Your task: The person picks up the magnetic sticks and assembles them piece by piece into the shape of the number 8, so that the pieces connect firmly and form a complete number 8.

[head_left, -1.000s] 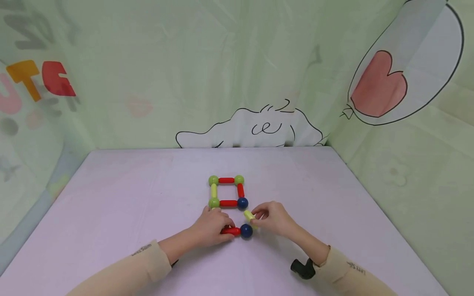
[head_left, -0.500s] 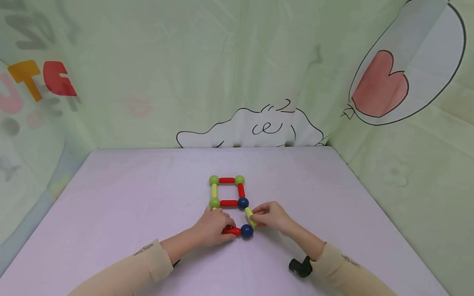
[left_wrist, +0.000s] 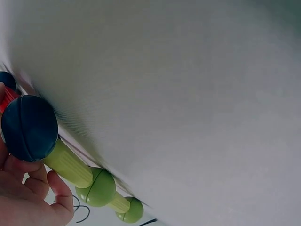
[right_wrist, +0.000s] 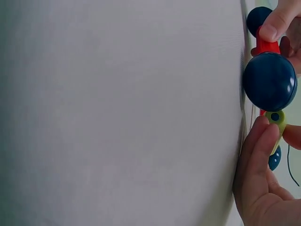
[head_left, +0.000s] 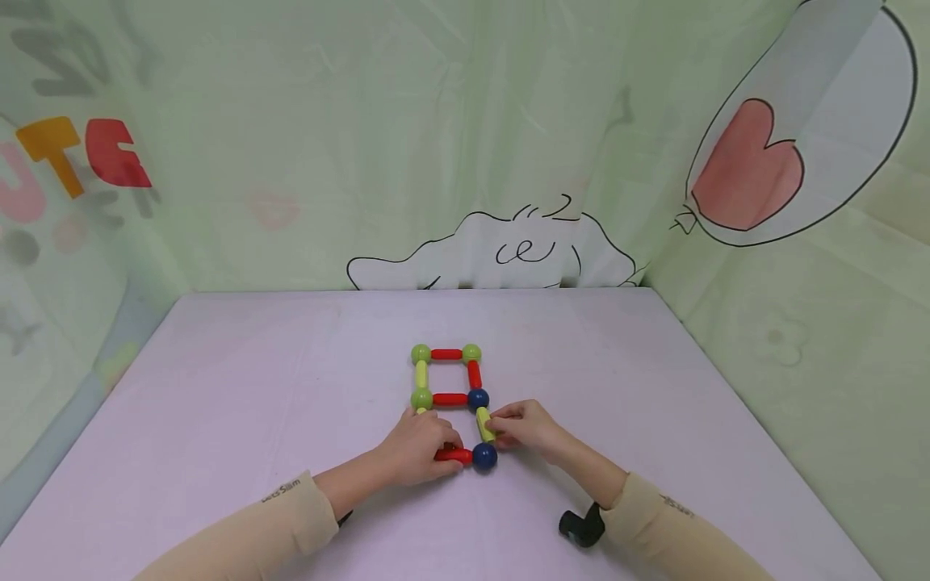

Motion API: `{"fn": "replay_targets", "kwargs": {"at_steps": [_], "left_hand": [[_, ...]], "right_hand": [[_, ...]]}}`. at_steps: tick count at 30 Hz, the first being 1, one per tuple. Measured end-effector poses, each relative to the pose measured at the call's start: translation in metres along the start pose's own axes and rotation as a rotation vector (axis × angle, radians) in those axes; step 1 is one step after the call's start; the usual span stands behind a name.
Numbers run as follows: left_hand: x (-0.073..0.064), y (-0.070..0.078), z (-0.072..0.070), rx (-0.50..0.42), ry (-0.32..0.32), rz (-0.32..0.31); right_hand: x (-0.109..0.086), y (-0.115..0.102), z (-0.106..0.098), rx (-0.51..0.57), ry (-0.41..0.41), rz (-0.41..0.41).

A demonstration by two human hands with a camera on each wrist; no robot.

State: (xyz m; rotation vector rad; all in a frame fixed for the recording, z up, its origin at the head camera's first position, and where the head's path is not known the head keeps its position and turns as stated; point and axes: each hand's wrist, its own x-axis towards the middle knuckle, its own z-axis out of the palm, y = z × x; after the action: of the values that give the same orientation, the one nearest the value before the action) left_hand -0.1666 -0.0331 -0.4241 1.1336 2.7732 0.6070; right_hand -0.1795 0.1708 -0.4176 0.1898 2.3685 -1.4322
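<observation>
On the table, magnetic rods and balls form a closed square: green balls (head_left: 421,399), a blue ball (head_left: 477,399), red rods (head_left: 450,399) and a yellow-green rod (head_left: 421,374). My left hand (head_left: 416,448) grips a nearer red rod (head_left: 454,456), with a second blue ball (head_left: 484,457) at its right end. A third blue ball (left_wrist: 29,128) by that hand shows in the left wrist view, joined to a yellow-green rod (left_wrist: 69,165). My right hand (head_left: 529,428) pinches another yellow-green rod (head_left: 483,424) between the two right-hand blue balls. Its far end meets the farther ball; contact at the near end is unclear.
A pale lilac cloth covers the table (head_left: 254,387). Printed fabric walls (head_left: 291,161) stand at the back and both sides. A black device (head_left: 583,526) sits at the right wrist, beside the sleeve cuff.
My right hand has moved slightly left, swinging the yellow-green rod from a slant into line between the two blue balls. The left hand stays on the red rod.
</observation>
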Motion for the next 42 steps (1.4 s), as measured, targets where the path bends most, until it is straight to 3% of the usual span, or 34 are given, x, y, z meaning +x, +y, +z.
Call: {"fn": "replay_targets", "kwargs": {"at_steps": [12, 18, 29, 42], "left_hand": [[-0.0022, 0.0017, 0.0, -0.018, 0.025, 0.0], [-0.003, 0.0019, 0.0005, -0.017, 0.039, 0.012], [-0.0023, 0.0031, -0.0006, -0.015, 0.004, -0.047], [-0.0018, 0.0021, 0.0004, -0.015, 0.016, -0.07]], "right_hand": [[0.0004, -0.0034, 0.0061, 0.068, -0.021, 0.071], [-0.0008, -0.0029, 0.0072, 0.091, -0.035, 0.068], [0.0017, -0.0018, 0.0082, 0.098, -0.033, 0.058], [0.0049, -0.0033, 0.008, 0.094, -0.039, 0.041]]}}
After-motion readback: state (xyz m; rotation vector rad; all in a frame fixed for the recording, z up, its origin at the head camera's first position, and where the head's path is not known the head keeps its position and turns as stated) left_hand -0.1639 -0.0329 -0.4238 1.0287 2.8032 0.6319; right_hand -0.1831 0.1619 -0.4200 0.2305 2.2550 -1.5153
